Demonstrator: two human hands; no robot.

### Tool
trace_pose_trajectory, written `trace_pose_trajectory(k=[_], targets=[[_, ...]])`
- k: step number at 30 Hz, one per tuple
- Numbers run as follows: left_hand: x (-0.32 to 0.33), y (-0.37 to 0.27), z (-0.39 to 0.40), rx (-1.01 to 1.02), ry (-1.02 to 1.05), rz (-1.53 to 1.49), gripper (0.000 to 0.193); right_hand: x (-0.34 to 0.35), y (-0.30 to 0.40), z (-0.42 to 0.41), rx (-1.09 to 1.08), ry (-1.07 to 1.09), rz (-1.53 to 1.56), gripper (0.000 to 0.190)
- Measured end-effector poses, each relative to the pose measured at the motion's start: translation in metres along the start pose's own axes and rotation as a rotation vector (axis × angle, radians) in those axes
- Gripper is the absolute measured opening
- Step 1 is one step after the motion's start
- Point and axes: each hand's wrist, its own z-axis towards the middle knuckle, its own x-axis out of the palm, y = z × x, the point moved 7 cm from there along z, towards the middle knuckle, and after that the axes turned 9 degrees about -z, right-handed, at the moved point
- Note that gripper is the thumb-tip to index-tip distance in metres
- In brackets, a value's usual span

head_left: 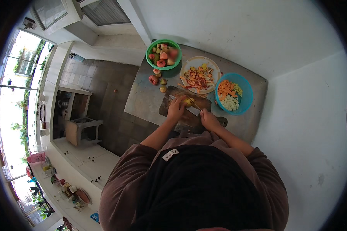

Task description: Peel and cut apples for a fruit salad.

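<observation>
On a dark wooden cutting board [173, 96] lies a yellowish fruit or vegetable piece [188, 101], steadied by the fingers of my left hand [176, 108]. My right hand [209, 119] grips a knife [193, 110], whose blade reaches left across the board beside the yellow piece. Just beyond the board is a plate [217, 71] heaped with orange and reddish peelings [198, 79]. To its right a blue plastic bowl [246, 101] holds orange pieces [226, 88], pale diced pieces [230, 103] and small yellow-green pieces [238, 89].
A green basin [148, 61] of rose apples stands at the table's far left corner. Several loose fruits, one a red rose apple [153, 80], lie near it on the metal tabletop [141, 95]. White walls border the table behind and at right. A stool [80, 130] stands left.
</observation>
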Motion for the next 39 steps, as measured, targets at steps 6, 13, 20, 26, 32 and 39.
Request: trace_pose_trajectory(k=[6,13,20,26,32,39], targets=[[0.007,-0.012,-0.001,-0.047,0.065,0.135,0.045,-0.003,-0.002,0.000,-0.002,-0.012,-0.014,0.021],[0.006,-0.002,0.006,-0.046,0.105,0.131,0.048,-0.004,-0.007,0.006,0.033,0.061,-0.061,0.020],[0.007,-0.005,0.009,0.081,0.153,0.181,0.043,-0.013,0.007,0.008,0.085,0.094,-0.097,0.020],[0.007,-0.010,0.012,0.058,0.167,0.157,0.043,-0.005,0.001,0.021,0.057,0.103,-0.142,0.023],[0.008,-0.013,0.011,0.083,0.157,0.199,0.043,-0.010,0.002,0.028,0.078,0.156,-0.201,0.024],[0.011,-0.008,0.001,0.155,0.172,0.237,0.044,-0.002,0.008,0.024,0.134,0.328,-0.355,0.025]])
